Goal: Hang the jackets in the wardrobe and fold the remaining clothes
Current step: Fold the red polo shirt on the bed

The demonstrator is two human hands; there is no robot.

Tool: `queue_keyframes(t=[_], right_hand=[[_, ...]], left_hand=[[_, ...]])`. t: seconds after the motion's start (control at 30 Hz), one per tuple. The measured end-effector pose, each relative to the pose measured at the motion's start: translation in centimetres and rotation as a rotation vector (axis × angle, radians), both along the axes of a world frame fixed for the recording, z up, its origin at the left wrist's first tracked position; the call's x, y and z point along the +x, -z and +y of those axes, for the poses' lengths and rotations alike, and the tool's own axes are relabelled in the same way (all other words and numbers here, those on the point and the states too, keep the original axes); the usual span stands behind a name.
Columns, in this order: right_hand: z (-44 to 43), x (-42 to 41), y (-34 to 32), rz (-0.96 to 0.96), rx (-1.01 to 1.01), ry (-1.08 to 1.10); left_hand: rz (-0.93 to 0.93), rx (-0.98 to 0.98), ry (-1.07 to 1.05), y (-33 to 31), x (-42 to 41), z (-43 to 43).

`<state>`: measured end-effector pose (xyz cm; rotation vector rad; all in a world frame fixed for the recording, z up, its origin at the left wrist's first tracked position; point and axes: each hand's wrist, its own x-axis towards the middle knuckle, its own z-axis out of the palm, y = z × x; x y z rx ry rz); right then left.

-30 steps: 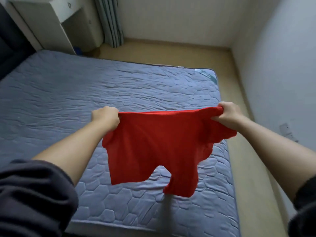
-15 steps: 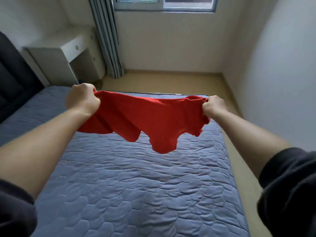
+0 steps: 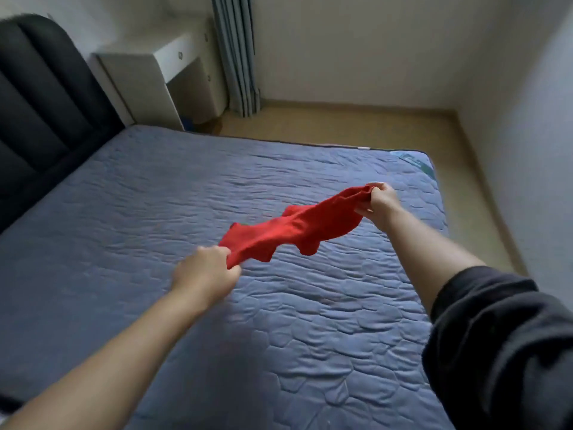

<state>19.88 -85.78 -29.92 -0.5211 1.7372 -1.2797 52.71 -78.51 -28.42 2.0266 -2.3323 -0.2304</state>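
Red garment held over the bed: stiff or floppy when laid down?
Probably floppy: the red garment sags and ripples between the left hand and right hand. Likely light: gripping just its ends holds it up. May land wrinkled.

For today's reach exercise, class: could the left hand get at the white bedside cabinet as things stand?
Probably not. The left hand grips the red garment over the blue mattress, and the white bedside cabinet stands beyond the mattress's far edge, seemingly out of reach.

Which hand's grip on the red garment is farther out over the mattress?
The right hand; the left hand grips the red garment nearer the camera.
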Motion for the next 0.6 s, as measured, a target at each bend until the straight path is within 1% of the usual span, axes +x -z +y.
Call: queue_keyframes(t=[0.03,0.13,0.23,0.3,0.37,0.47,0.6], right_hand=[[1.3,-1.3,2.3,0.043,0.044,0.019],[6.9,-4.4,9.5,-0.001,0.142,0.159],[13.1,-6.8,16.5,0.024,0.277,0.132],[17.0,-7.7,20.6,0.041,0.343,0.112],[20.2,-7.8,23.9,0.043,0.401,0.097],[23.7,-6.8,28.4,0.012,0.462,0.107],[26.1,-3.7,34.1,-0.039,0.529,0.055]], left_hand=[[0.002,0.059,0.048,3.1,-1.9,1.8],[0.037,0.287,0.177,12.4,-8.6,8.3],[0.070,0.576,0.223,20.0,-13.8,13.7],[0.043,0.689,0.227,23.8,-15.4,15.8],[0.033,0.746,0.211,26.8,-15.5,17.0],[-0.007,0.775,0.185,30.2,-13.8,17.5],[-0.138,0.789,0.131,34.4,-10.2,16.5]])
